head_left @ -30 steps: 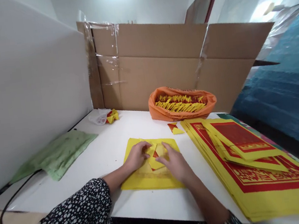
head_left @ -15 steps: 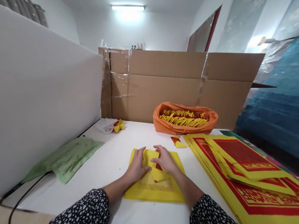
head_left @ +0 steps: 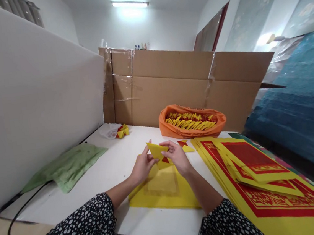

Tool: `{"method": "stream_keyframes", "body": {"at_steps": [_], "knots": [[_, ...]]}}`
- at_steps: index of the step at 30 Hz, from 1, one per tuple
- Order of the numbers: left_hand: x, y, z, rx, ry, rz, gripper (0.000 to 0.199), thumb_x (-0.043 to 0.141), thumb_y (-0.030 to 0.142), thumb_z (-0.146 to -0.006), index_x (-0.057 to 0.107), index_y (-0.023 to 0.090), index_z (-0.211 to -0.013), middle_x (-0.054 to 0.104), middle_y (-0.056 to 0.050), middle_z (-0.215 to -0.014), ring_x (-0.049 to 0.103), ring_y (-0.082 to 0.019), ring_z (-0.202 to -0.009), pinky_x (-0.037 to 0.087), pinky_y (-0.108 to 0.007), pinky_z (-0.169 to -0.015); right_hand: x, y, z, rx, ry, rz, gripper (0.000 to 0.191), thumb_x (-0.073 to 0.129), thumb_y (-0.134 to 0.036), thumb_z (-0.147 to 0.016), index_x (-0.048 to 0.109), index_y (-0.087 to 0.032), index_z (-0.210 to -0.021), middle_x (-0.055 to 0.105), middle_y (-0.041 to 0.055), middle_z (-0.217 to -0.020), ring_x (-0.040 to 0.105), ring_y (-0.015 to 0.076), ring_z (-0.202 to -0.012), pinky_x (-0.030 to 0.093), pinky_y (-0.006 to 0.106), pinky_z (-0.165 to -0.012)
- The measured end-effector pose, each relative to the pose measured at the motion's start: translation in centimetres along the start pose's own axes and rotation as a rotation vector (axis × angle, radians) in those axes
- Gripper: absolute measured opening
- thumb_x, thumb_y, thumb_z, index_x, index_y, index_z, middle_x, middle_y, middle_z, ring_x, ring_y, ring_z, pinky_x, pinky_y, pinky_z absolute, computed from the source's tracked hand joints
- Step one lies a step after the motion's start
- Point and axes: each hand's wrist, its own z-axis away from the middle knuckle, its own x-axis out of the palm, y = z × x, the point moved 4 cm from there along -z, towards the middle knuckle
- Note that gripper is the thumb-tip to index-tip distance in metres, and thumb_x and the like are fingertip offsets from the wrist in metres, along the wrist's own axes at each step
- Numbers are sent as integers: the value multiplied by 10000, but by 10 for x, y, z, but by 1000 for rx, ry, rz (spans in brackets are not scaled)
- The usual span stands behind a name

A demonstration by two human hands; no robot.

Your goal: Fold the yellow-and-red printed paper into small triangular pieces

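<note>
Between my two hands I hold a folded yellow paper (head_left: pixel 157 151) with a small red patch, lifted above the table. My left hand (head_left: pixel 143 166) pinches its left edge, thumb in front. On the other side my right hand (head_left: pixel 177 158) grips the right edge near the red patch. Beneath them lies a yellow sheet (head_left: pixel 166 189) with a paler square in its middle. Just past my right hand, a red-and-yellow folded piece (head_left: pixel 186 146) rests on the white table.
An orange bag (head_left: pixel 173 130) packed with folded yellow-and-red pieces stands at the back. To the right are stacked yellow-and-red printed papers (head_left: pixel 268 195). A green cloth (head_left: pixel 70 165), a black cable (head_left: pixel 17 224) and a clear plastic bag (head_left: pixel 109 131) lie left. Cardboard (head_left: pixel 166 81) walls the rear.
Both hands have raised the folded paper off the yellow sheet, tilting it up. The pale square beneath is now more exposed. The view has shifted slightly.
</note>
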Motion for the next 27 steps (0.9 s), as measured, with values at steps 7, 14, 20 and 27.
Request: {"method": "stream_keyframes", "body": {"at_steps": [7,14,20,27], "knots": [[7,3,26,408,-439,-422,445,445,138,-926,528,289,-1337,532,-50,-1410,471,-228,-1326,361,-383,-1128,-10,1,78,-386,-180,831,257,460,-63,-843,651,-203,-943,720,50,-983,647,202,-953,460,395,-923],[17,-5,33,435,-594,-477,493,511,50,-822,598,224,-1275,574,-86,-1362,532,-256,-1270,432,-413,-1085,-3,39,122,-577,-340,1144,424,365,-57,-948,576,-148,-1304,604,125,-1326,533,237,-1262,462,440,-1021],[13,-3,28,249,-482,-376,445,522,119,-877,575,236,-1303,604,-78,-1327,573,-235,-1220,453,-406,-1062,-1,38,125,-574,-468,1057,454,386,-63,-948,523,-173,-1366,586,96,-1350,489,198,-1309,462,421,-1063],[18,-15,33,189,-513,-368,484,603,178,-853,551,256,-1327,522,-86,-1416,465,-253,-1327,371,-418,-1126,-4,33,114,-380,-409,807,349,437,-105,-943,676,-219,-1171,708,55,-1167,631,188,-1132,510,379,-984]]}}
